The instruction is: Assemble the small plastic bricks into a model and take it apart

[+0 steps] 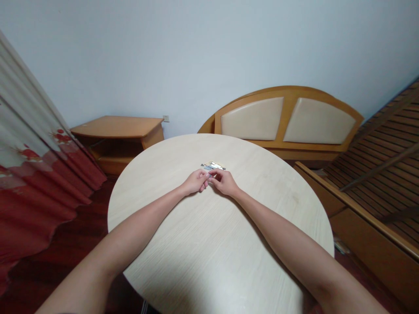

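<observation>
Both my arms reach across a round pale wooden table [262, 226]. My left hand [195, 182] and my right hand [225, 182] meet near the table's middle, fingertips pinched together on a tiny thing too small to make out. Just beyond my fingers a small shiny packet [213, 165] lies flat on the table top. Neither hand touches the packet.
A low wooden side table [121, 131] stands at the back left. A wooden headboard with two beige padded panels [284, 120] leans on the wall behind. A slatted bed frame [382, 174] is on the right, and a red and white curtain [36, 165] on the left.
</observation>
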Motion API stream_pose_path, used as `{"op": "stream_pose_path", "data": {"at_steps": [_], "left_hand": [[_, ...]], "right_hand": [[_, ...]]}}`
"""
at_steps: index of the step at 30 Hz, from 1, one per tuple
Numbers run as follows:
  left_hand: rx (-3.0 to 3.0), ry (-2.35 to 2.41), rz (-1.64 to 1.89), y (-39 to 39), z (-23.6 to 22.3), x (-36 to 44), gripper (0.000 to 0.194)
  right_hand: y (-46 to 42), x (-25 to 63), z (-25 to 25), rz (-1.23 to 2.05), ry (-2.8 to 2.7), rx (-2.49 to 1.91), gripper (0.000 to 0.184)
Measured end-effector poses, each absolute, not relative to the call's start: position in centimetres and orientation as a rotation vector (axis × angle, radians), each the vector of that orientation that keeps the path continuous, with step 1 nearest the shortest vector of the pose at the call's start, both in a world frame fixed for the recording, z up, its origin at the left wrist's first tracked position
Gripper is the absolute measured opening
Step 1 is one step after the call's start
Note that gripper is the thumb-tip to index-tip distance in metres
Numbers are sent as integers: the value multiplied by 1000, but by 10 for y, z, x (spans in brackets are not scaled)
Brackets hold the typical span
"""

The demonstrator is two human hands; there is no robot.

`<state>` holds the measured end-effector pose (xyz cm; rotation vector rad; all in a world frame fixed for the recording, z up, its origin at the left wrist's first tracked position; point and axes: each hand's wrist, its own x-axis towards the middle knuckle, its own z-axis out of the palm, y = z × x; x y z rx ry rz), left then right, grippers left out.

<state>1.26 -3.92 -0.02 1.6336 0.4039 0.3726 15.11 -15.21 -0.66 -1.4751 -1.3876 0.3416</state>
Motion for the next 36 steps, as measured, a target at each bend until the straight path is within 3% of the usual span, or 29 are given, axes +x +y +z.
{"op": "stream_pose_path", "data": {"at_steps": [5, 10, 14, 18, 20, 27, 36], "left_hand": [[1718, 414, 347, -42, 4, 10, 23], [2280, 384, 595, -33, 36, -13, 22], [2551, 479, 563, -19, 53, -31, 23], [2697, 527, 493, -6, 44, -35, 47], [2718, 552, 426, 0, 35, -33, 50], [2725, 503, 347, 14, 19, -28, 30], [2691, 601, 397, -1, 16, -22, 27]], "right_hand": [[-158, 152, 2, 145, -1527, -1581, 22], [-169, 166, 13, 71, -1651, -1867, 21], [-175, 175, 17, 49, -1750, -1984, 21], [-176, 175, 19, 31, -1746, -2019, 21], [-176, 173, 20, 34, -1757, -2030, 21], [-175, 174, 19, -14, -1732, -2119, 21], [-176, 177, 21, 0, -1718, -2156, 22]]}}
